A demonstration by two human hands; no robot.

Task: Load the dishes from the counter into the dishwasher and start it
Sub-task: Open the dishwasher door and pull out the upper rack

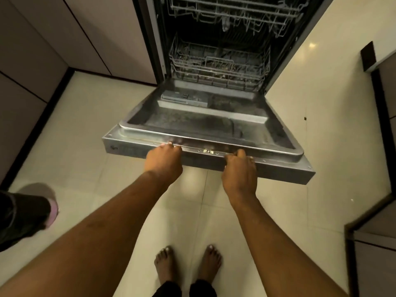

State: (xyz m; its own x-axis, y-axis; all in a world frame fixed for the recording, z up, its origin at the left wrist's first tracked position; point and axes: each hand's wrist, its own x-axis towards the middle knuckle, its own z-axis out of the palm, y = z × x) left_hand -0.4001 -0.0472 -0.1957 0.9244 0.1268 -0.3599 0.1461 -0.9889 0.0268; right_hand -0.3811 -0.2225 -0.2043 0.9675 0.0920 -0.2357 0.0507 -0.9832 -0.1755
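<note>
Both arms reach straight forward and down, the left hand [164, 160] and the right hand [239, 170] set apart on the front edge of the lowered dishwasher door [192, 123], fingers curled over its rim and grasping it, while the lower rack [218, 71] sits inside the dishwasher [159, 50].

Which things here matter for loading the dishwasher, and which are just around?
Job: dishwasher door, gripped at its edge by left hand and right hand; lower rack; upper rack.
Just around: cabinet fronts; another person's leg, far left; floor tiles.
</note>
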